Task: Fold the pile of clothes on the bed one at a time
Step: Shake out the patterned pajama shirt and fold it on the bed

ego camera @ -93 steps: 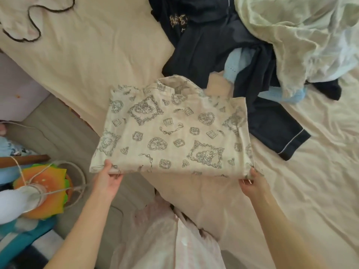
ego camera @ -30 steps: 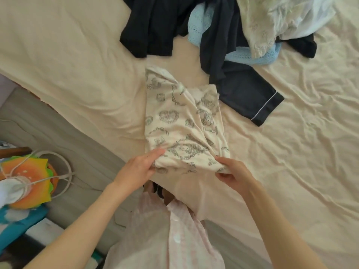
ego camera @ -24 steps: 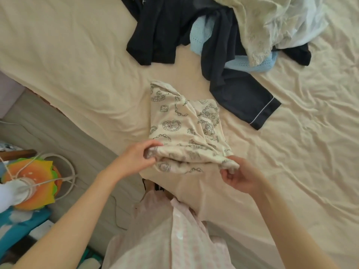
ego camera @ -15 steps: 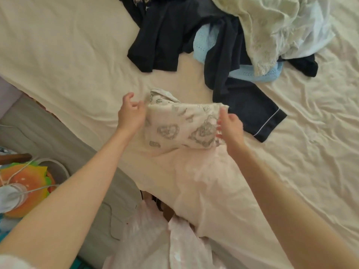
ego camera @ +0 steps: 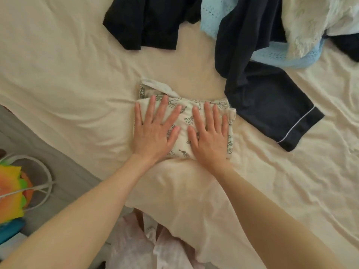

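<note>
Two hands are lying flat, side by side, on a folded cream printed garment [ego camera: 184,121] near the bed's near edge. The left hand [ego camera: 154,131] is pressing down on the bundle's left half, its fingers straight and spread. The right hand [ego camera: 210,133] is pressing on the right half in the same way, palm down and gripping nothing. A loose flap of the garment is sticking out at the bundle's far left corner. The bundle is sitting on the cream bedsheet [ego camera: 68,74], just beside a dark navy pyjama piece with white piping [ego camera: 272,105] that is spreading out to its right. Toward the bed's far edge, a light blue knit [ego camera: 213,22], a pale green garment [ego camera: 303,20] and another dark navy garment [ego camera: 147,22] are lying heaped in the pile of unfolded clothes.
</note>
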The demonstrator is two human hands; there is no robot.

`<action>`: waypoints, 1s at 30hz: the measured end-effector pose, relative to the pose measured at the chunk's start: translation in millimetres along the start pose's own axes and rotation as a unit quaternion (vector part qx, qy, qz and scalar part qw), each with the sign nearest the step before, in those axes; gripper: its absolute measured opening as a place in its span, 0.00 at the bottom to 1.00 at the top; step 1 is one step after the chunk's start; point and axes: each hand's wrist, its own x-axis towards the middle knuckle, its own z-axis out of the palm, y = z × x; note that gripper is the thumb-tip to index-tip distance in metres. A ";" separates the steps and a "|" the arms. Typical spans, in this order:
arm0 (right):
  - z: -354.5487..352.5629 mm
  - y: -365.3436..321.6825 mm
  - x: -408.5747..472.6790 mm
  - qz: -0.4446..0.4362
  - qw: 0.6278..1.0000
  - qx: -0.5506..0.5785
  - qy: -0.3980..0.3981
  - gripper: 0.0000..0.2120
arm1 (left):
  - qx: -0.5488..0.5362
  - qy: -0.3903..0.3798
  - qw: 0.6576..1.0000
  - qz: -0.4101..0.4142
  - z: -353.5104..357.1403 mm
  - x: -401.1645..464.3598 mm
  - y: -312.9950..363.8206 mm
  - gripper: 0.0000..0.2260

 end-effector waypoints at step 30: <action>-90.0 59.9 27.8 0.437 0.637 0.549 -0.318 0.15 | -0.663 -0.222 0.631 -0.336 -67.8 8.3 -62.0 0.16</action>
